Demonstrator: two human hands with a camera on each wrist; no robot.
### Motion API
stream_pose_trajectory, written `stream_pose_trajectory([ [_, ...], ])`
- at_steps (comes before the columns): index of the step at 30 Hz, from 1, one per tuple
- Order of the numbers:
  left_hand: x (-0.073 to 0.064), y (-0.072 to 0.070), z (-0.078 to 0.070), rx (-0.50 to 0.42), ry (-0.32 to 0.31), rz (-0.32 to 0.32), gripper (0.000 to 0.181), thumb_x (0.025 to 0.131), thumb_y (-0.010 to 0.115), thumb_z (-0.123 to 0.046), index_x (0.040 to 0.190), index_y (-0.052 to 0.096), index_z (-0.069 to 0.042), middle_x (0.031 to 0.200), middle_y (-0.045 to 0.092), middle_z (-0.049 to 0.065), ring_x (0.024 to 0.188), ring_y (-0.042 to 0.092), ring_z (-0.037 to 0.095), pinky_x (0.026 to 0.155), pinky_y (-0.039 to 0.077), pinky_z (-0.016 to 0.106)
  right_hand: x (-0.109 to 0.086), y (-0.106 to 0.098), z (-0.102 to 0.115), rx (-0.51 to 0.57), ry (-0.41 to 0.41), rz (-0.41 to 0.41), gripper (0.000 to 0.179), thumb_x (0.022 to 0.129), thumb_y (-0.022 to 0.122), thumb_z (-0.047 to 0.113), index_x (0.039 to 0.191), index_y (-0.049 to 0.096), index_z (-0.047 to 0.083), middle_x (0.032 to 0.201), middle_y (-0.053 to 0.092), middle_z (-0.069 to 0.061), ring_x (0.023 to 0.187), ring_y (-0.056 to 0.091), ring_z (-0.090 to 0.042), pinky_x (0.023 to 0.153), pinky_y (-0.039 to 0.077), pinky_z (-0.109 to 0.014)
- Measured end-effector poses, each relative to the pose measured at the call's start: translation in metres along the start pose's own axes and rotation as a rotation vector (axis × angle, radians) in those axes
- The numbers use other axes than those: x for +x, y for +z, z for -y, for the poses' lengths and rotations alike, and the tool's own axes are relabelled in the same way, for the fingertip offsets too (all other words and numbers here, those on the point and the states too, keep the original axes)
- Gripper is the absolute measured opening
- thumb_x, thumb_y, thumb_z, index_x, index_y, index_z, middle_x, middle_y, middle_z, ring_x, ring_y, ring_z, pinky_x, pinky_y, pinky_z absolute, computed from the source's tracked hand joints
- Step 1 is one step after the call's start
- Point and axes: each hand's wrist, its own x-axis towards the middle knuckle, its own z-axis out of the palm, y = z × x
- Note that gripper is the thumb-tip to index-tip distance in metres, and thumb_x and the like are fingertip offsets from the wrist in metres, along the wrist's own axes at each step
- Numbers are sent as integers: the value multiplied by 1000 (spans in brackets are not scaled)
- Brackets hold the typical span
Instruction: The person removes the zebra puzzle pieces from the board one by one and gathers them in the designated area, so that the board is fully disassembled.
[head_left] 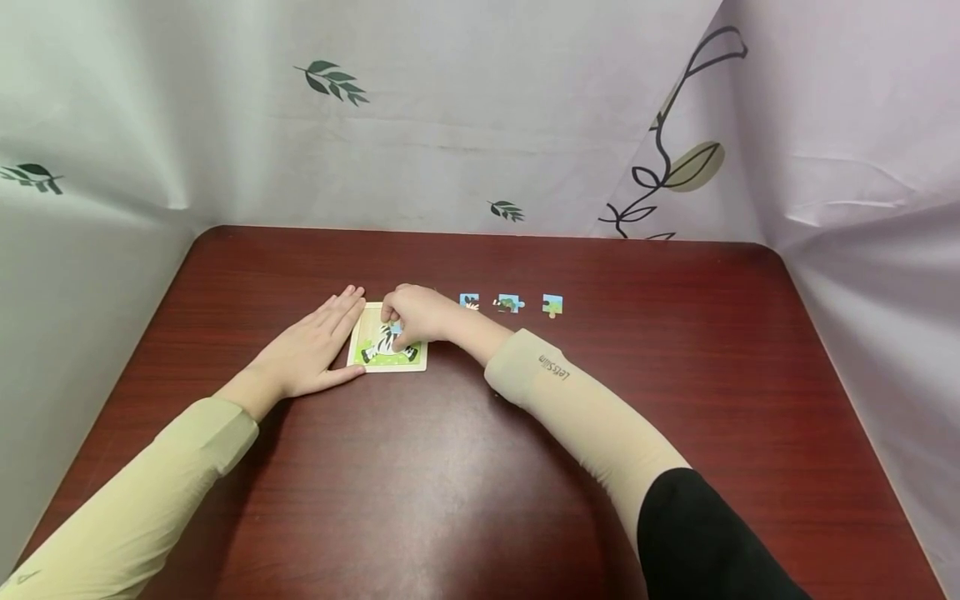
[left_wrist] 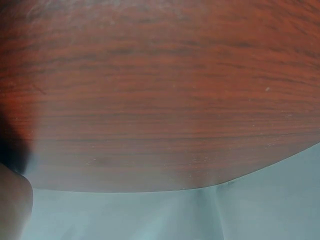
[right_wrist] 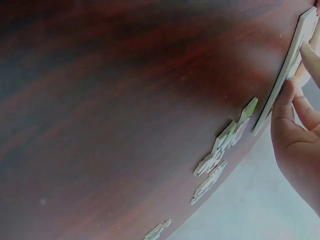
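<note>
A small square jigsaw puzzle board (head_left: 387,365) with a pale frame lies on the table, showing a zebra's striped body and legs on green. My left hand (head_left: 315,343) rests flat along its left edge, fingers straight and the thumb at the lower left corner. Over the board's upper right part, my right hand (head_left: 420,312) pinches a puzzle piece (head_left: 396,328) with a bit of blue on it; the fingers hide most of this piece. The right wrist view shows the board (right_wrist: 285,75) edge-on beside the right hand (right_wrist: 297,132). The left wrist view shows mostly bare tabletop.
Right of the board, loose puzzle pieces lie in a row: one with a zebra's head (head_left: 469,302), one with dark green (head_left: 509,304), one blue and green (head_left: 552,305). The reddish-brown table (head_left: 450,467) ends at a pale patterned curtain (head_left: 420,142) behind.
</note>
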Motion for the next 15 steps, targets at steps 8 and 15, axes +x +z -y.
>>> stream_pose_trajectory([
  [8, 0, 2, 1, 6, -1, 0, 99, 99, 65, -52, 165, 21, 9, 175, 18, 27, 165, 17, 40, 139, 6, 36, 2, 3, -4, 18, -8, -11, 44, 88, 88, 22, 125, 69, 7, 119, 66, -4, 110, 60, -13, 100, 52, -24],
  [15, 1, 1, 2, 8, 2, 0, 99, 100, 64, -52, 165, 20, 8, 175, 18, 27, 166, 16, 40, 139, 3, 34, -1, 3, -3, 32, -1, -19, 46, 89, 88, 23, 126, 65, 8, 115, 63, -4, 104, 59, -13, 96, 51, -22],
])
